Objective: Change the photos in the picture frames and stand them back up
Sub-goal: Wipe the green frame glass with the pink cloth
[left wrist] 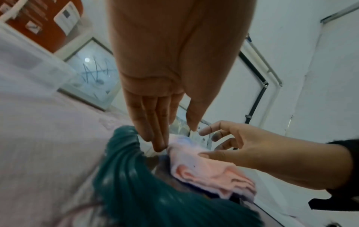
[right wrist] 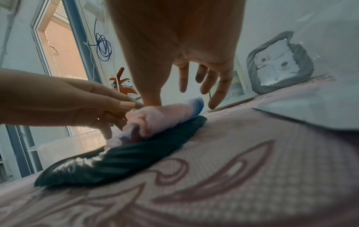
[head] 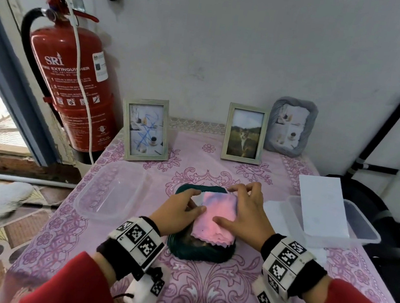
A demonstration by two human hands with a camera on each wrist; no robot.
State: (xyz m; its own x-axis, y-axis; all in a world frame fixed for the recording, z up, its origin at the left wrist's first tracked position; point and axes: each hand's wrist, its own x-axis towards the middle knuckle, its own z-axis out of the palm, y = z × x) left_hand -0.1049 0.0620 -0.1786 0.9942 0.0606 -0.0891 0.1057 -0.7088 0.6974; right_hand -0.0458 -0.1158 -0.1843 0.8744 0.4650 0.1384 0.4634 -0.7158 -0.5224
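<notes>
A dark green ribbed picture frame lies flat on the pink tablecloth in front of me, with a folded pink cloth on its glass. My left hand rests on the frame at the cloth's left edge, fingers straight. My right hand presses its thumb on the cloth while its spread fingers hover over the far edge. The cloth and hands hide most of the photo. In the right wrist view the frame lies low under the cloth.
Three frames stand at the back: a silver one with a scribbled photo, a silver one with a cat photo and a grey ribbed one. Clear tubs sit left and right, white paper on the right one. A fire extinguisher stands at the left.
</notes>
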